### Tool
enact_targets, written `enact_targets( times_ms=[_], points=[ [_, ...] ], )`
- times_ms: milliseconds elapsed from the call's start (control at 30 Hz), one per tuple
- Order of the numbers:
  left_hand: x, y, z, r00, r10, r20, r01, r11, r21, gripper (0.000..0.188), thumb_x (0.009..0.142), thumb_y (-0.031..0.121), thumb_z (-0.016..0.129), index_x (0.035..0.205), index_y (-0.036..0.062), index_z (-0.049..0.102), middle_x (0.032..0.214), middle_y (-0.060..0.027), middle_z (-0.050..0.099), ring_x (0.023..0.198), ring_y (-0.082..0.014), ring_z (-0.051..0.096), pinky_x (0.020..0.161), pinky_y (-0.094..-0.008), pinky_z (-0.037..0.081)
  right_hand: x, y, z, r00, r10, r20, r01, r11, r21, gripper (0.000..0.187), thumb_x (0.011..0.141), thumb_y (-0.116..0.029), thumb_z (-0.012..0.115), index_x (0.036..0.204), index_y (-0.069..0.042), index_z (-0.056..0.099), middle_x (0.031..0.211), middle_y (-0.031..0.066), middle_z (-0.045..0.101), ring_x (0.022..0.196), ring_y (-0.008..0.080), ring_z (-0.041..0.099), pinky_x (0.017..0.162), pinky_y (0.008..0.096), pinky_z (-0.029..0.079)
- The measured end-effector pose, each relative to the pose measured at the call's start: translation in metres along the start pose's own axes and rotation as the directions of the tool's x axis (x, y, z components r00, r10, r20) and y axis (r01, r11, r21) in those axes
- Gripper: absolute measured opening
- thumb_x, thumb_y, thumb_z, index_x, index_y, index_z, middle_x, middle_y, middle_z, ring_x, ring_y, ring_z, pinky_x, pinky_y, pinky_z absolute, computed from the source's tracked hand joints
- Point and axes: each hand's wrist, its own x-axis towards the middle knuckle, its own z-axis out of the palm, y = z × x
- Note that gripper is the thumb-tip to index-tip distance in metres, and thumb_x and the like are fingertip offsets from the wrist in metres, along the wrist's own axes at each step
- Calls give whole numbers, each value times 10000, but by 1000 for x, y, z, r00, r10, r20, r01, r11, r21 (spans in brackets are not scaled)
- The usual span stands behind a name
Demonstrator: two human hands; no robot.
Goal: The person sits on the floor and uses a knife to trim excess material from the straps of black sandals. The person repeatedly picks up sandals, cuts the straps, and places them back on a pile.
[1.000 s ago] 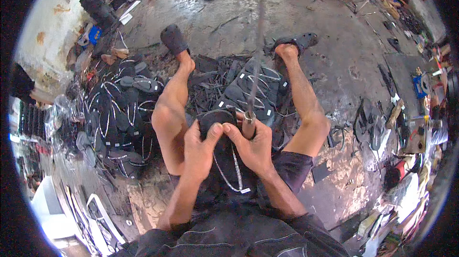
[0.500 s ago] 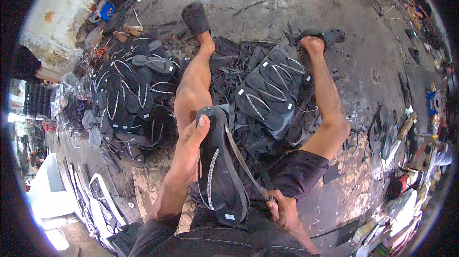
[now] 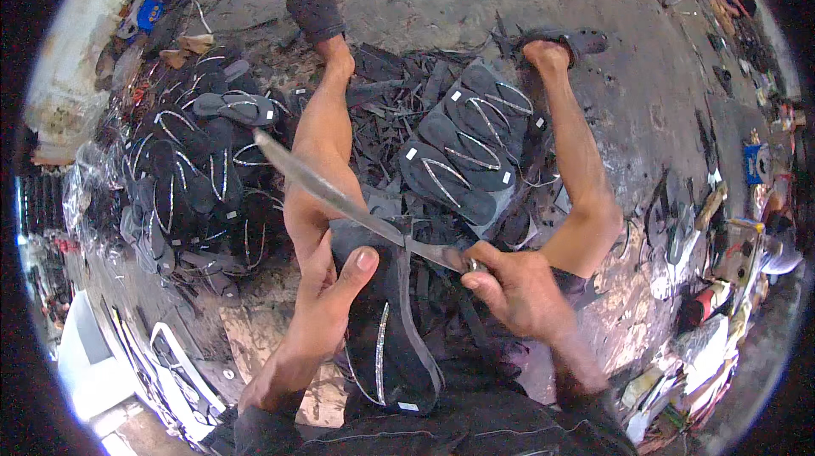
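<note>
My left hand [image 3: 340,282] grips a black flip-flop [image 3: 369,273], thumb on top and fingers underneath. The sole lies lengthwise over my lap, with a glittering strap and a white sticker at its near end. A strip of sole edging [image 3: 409,312] stands off along its right side. My right hand [image 3: 514,286] is closed round the handle of a long knife [image 3: 340,201]. The blade slants up to the left across the sole's far end, its tip above my left knee. Whether the edge touches the sole I cannot tell.
A heap of black flip-flops [image 3: 191,159] lies left of my left leg. More finished-looking flip-flops [image 3: 467,150] rest in rows between my legs, over dark rubber offcuts [image 3: 382,116]. White strips [image 3: 178,363] lie at lower left. Clutter lines the right side.
My right hand has risen with the knife, whose blade now reaches across the sole to the left. The flip-flop's far end sits slightly lower. The whole view has shifted a little.
</note>
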Motion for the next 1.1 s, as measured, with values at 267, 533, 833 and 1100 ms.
enact_targets(
  times_ms=[267, 533, 833, 1100],
  points=[
    [16, -3, -5, 998, 31, 56, -46, 958, 283, 620, 1039, 359, 647, 1478, -45, 479, 1447, -121, 536, 1347, -196, 473, 1146, -352, 334, 68, -30, -78, 924, -152, 352, 159, 987, 9, 522, 1083, -522, 427, 1172, -68, 669, 863, 267, 719, 879, 484, 701, 823, 583, 543],
    [21, 27, -8, 999, 27, -46, -29, 999, -43, 463, 1010, 302, 687, 1306, -44, 598, 1194, -96, 688, 1079, -230, 663, 943, -353, 531, 99, 89, -50, 859, -168, -483, 281, 944, 171, 453, 1114, -428, 447, 1178, -33, 658, 768, 63, 600, 647, 169, 568, 602, 311, 445],
    [37, 18, 73, 846, 502, -181, -530, 748, -400, 297, 975, 15, 674, 1266, 6, 617, 1224, -110, 691, 1057, -185, 687, 920, -415, 626, -34, 78, 32, 661, 148, -735, 288, 855, 432, 330, 1113, -278, 466, 1202, -7, 632, 737, 36, 599, 571, 133, 527, 556, 287, 454],
    [35, -5, 84, 960, 273, 65, -147, 686, -713, 347, 1004, 66, 676, 1336, 55, 576, 1247, -90, 694, 1125, -241, 711, 968, -424, 632, -124, 57, 91, 912, 168, -374, -44, 947, 318, 280, 995, -295, 622, 1177, -83, 637, 887, 213, 696, 792, 424, 706, 716, 475, 556]
  ],
)
